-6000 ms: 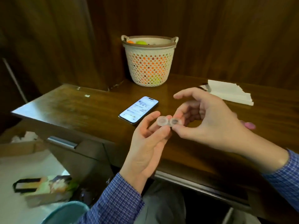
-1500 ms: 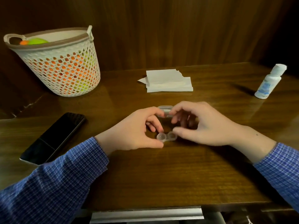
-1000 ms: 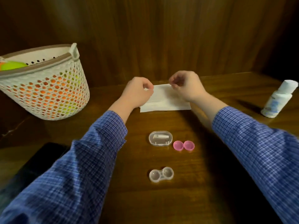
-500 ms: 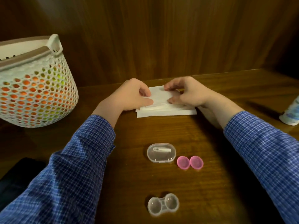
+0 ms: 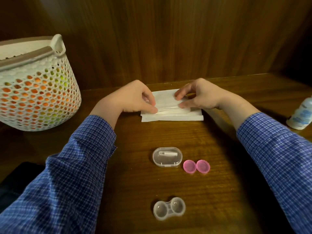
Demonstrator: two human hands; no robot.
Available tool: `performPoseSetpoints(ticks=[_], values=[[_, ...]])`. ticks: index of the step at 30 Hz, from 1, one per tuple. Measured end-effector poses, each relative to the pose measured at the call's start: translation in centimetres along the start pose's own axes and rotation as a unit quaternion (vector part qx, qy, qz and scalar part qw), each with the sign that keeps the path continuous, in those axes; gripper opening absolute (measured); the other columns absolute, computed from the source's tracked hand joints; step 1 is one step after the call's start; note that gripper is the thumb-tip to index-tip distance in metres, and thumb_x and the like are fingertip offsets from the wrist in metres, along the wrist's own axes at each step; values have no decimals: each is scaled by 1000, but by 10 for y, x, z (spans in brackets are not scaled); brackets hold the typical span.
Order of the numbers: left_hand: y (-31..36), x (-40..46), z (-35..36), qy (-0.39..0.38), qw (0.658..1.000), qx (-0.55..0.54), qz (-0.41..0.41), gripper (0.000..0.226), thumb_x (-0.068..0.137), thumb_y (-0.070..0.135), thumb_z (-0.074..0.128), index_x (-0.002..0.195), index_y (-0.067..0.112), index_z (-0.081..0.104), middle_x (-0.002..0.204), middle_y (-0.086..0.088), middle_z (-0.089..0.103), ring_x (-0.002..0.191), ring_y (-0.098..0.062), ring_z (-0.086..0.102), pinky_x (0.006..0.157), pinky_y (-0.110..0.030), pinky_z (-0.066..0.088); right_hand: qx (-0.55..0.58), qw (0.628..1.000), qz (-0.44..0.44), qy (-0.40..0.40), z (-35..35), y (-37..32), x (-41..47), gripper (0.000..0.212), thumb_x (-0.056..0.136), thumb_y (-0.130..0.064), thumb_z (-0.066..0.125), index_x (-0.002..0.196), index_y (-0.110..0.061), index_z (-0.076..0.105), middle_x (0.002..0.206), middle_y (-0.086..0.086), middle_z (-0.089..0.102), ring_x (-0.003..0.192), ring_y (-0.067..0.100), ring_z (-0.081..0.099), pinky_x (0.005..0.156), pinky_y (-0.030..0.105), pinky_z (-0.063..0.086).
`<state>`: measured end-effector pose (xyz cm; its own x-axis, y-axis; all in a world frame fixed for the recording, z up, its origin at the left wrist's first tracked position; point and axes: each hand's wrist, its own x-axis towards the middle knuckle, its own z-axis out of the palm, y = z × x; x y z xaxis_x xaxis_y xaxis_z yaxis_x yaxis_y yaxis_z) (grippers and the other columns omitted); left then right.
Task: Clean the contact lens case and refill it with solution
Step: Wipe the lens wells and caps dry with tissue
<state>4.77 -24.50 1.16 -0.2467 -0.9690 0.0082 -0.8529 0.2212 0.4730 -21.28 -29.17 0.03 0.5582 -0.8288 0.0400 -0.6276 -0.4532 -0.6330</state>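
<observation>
So closest to the camera there's one clear contact lens case [image 5: 169, 208], both wells uncapped and facing up, just sitting on the wooden counter [image 5: 211, 191] by itself. Neither hand is anywhere near it; both are well beyond it at the far side, with the sleeves [image 5: 70, 174] running past on either side of it.

A bit further in: one clear oval box [image 5: 167, 156] with a small white tool inside (can't tell exactly what it is), and right beside it on the right, two pink caps [image 5: 196, 166], touching each other, open sides up.

Further back is one stack of white tissues [image 5: 172, 114], near the back wall. The left hand [image 5: 133, 98] has its thumb and curled fingers pinching the left end of the top tissue, which is raised a little off the stack. The right hand [image 5: 200, 95] is on the right part of the stack, fingers bent, thumb and fingertips nipping the same top tissue.

Off at the right edge there's one white solution bottle [image 5: 301, 116], partly cut off by the frame, well apart from the case. Far left, one white perforated basket [image 5: 37, 92] with orange and green stuff showing through the holes. One dark flat thing [image 5: 13, 176] pokes out at the left under the sleeve; can't tell what it is.
</observation>
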Motion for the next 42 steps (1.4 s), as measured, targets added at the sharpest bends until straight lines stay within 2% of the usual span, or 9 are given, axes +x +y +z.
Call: performPoseSetpoints(ticks=[11,15,17,20,23,26,30,34,42], values=[[6,0,0,-6,1000,11,-8,19,84,41,81,100,31,77,117,11,67,108,-12,61,80,-22,50,-42,997,-51,50,6,0,-6,18,96,-14,70,86,-29,73,110,-11,71,102,6,64,96,25,47],[11,-2,0,-4,1000,-2,-20,35,85,45,79,115,27,74,118,10,66,109,-11,62,85,-25,53,-43,993,-31,102,7,-4,-3,9,103,-21,60,99,-25,67,97,-10,66,90,0,59,77,15,41],[13,-2,0,26,999,-2,-18,33,88,42,77,117,28,73,116,9,67,104,-9,63,79,-23,52,-29,988,-35,144,5,-8,-1,10,105,-22,56,104,-19,65,96,-8,63,89,3,59,79,17,44],[17,-2,1,135,991,5,-11,13,96,33,68,106,30,74,95,3,71,70,-10,63,52,-17,46,-19,975,-52,213,1,-22,0,10,107,-23,51,108,-19,60,92,-12,59,85,5,58,78,18,49],[25,-3,2,236,970,-51,-15,12,100,32,63,106,31,73,87,13,67,60,-9,66,40,-9,41,44,962,-57,263,-8,-43,1,10,108,-23,50,111,-17,57,96,-10,61,80,11,67,74,22,59],[34,-7,-3,300,935,-189,5,14,100,30,65,91,39,70,89,15,70,79,6,70,59,-14,54,118,958,-71,252,-19,-62,3,6,105,-16,55,111,-15,55,107,6,66,92,13,74,84,30,63],[39,-9,-14,333,891,-307,27,19,99,26,65,93,41,75,96,15,77,98,-5,73,89,-36,62,162,960,-50,222,-32,-74,5,35,89,-7,75,117,-14,56,113,4,65,103,17,69,83,27,63],[50,-12,-25,336,864,-373,45,26,102,17,60,104,37,77,104,20,76,109,-4,68,95,-32,60,138,941,-59,302,-38,-84,4,25,91,-7,74,113,-13,64,104,-4,68,97,8,67,78,16,58],[84,-42,-59,367,846,-356,153,29,104,18,54,127,21,70,131,9,63,124,-12,56,100,-35,57,132,901,-124,394,-52,-118,-21,9,93,-9,70,101,-12,73,112,1,72,110,13,67,92,33,61]])
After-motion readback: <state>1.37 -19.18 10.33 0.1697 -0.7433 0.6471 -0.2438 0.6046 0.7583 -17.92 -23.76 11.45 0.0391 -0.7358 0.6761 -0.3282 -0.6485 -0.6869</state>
